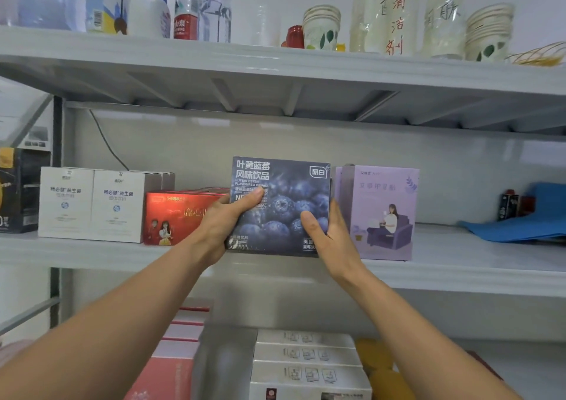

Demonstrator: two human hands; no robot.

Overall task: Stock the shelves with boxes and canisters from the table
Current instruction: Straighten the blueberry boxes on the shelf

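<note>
A dark blue blueberry drink box (284, 191) stands upright on the middle shelf (459, 265), between a red box (171, 216) and a lilac box (382, 212). My left hand (223, 222) grips its left edge, thumb across the front. On the other side my right hand (327, 234) holds the right edge, thumb on the front face. The fingers behind the box are hidden.
Two white boxes (92, 203) and a black box (18, 191) stand left of the red one. A blue cloth (526, 225) and small dark containers (508, 205) lie at the shelf's right. Bottles and stacked paper cups (321, 27) fill the top shelf. More white boxes (306, 366) sit below.
</note>
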